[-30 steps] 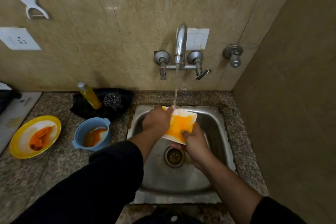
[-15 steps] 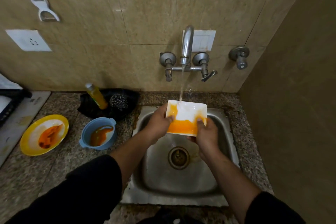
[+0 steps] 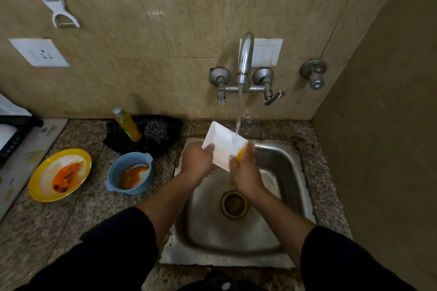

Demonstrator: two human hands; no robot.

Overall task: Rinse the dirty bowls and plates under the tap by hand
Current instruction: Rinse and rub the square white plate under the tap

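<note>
A white rectangular plate is held tilted over the steel sink, under the stream running from the tap. Only its right corner still shows orange sauce. My left hand grips the plate's left edge with the thumb on top. My right hand grips the lower right corner, fingers curled round it. On the counter to the left stand a blue bowl and a yellow-rimmed plate, both smeared with orange sauce.
A yellow soap bottle and a steel scrubber sit on a black cloth behind the blue bowl. A side wall closes in on the right. A black rack stands at the far left.
The plate has turned so its left corner points up and away, and water has washed most of the orange sauce off it. Both hands shifted slightly left with it.
</note>
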